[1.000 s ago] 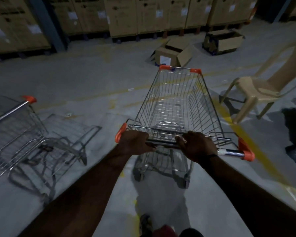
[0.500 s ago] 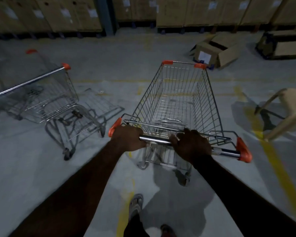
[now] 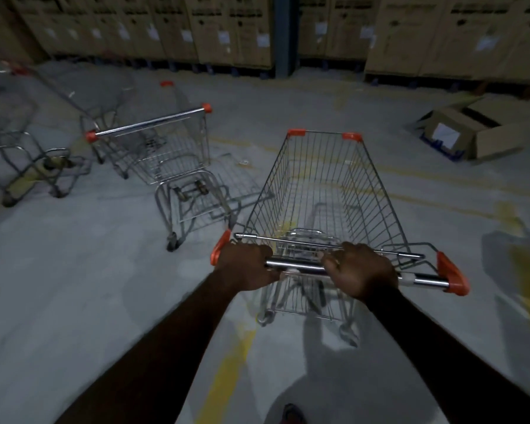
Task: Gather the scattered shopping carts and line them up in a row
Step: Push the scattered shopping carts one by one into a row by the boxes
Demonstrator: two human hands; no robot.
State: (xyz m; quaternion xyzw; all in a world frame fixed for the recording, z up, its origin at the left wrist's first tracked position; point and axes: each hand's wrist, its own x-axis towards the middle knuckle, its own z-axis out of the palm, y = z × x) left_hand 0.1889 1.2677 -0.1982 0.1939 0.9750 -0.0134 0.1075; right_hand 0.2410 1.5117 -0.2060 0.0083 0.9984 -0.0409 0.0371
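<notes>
A wire shopping cart (image 3: 322, 191) with orange corner caps stands straight in front of me. Both my hands grip its chrome handle bar (image 3: 423, 281): my left hand (image 3: 247, 266) near the left orange end, my right hand (image 3: 360, 273) right of the middle. A second cart (image 3: 166, 148) stands ahead to the left, turned sideways, its handle toward the left. Farther left a third cart (image 3: 28, 160) is blurred and partly cut off by the frame edge.
Stacked cardboard boxes (image 3: 227, 29) on pallets line the far wall, with a dark steel post (image 3: 283, 35) between them. An open cardboard box (image 3: 468, 133) lies on the floor at the right. Yellow floor lines (image 3: 224, 371) run under me.
My view has swung left with the cart: the sideways cart now sits closer to the middle, the third cart has come into sight, and the plastic chair has left the frame. Both hands keep their grip.
</notes>
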